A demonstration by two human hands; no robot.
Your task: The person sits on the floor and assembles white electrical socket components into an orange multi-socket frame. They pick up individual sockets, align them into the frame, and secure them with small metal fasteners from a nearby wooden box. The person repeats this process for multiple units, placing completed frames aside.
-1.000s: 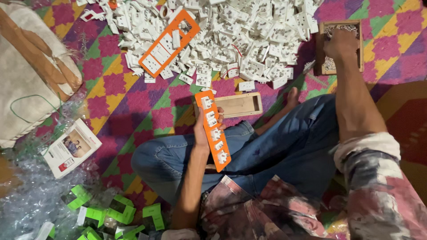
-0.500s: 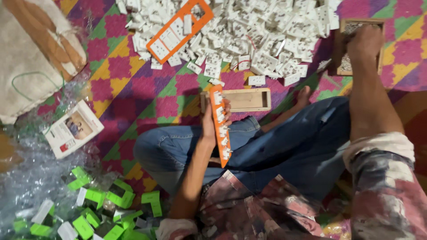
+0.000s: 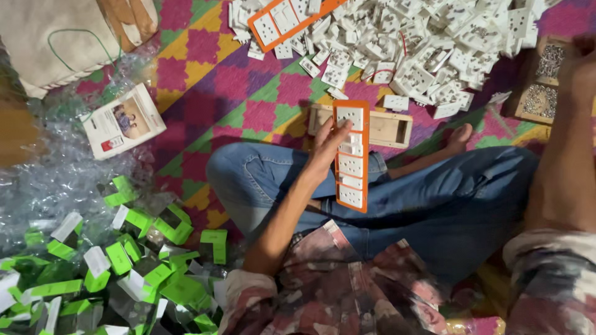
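I sit cross-legged on a patterned mat. My left hand (image 3: 327,144) holds an orange strip (image 3: 351,155) set with white sockets, upright over my jeans-clad knee and in front of a small wooden block (image 3: 385,127). My right hand (image 3: 580,59) reaches far right into a wooden box of small metal screws (image 3: 540,87); its fingers are blurred and partly cut off by the frame edge. A big heap of white socket parts (image 3: 422,49) lies ahead, with a second orange strip (image 3: 288,18) on top of it.
Green and white small cartons (image 3: 124,260) are scattered at the lower left on crinkled clear plastic (image 3: 56,180). A printed leaflet (image 3: 123,121) lies left. A beige sack (image 3: 56,37) fills the upper left corner. My bare foot (image 3: 459,138) rests by the block.
The view has shifted, so everything sits higher and further right in the frame. The orange strip in my left hand has turned from slanted to nearly upright. My right hand stays at the screw box.
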